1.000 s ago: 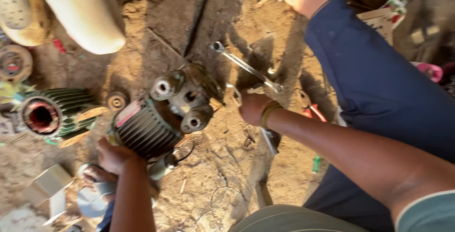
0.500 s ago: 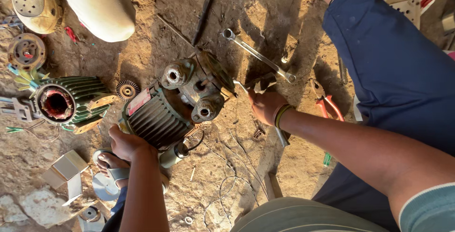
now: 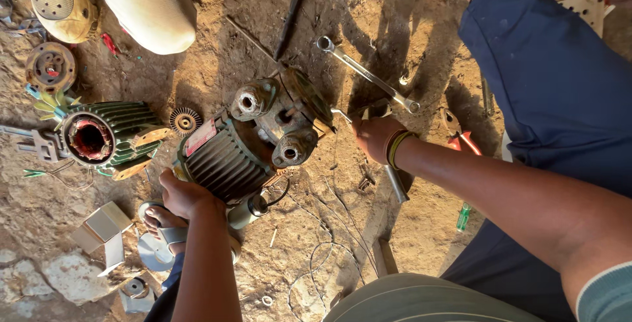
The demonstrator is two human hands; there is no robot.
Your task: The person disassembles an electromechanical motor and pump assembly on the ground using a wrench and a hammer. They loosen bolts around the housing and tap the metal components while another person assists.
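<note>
hands on a pump motor in the dirt

a red rectangular label (image 3: 199,137) sits atop the finned motor (image 3: 224,161) lying on the ground (image 3: 316,230), long axis slanting up-right, pump end (image 3: 280,121) right. left hand (image 3: 181,195) grips its rear; right hand (image 3: 374,136) is curled over a tool, nearer the pump than before.

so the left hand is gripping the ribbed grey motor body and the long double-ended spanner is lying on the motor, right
Not quite. The left hand does grip the ribbed grey motor body, but the long double-ended metal spanner lies on the dirt ground beside the motor, apart from it, just beyond the right hand. The head view shows this.
</note>
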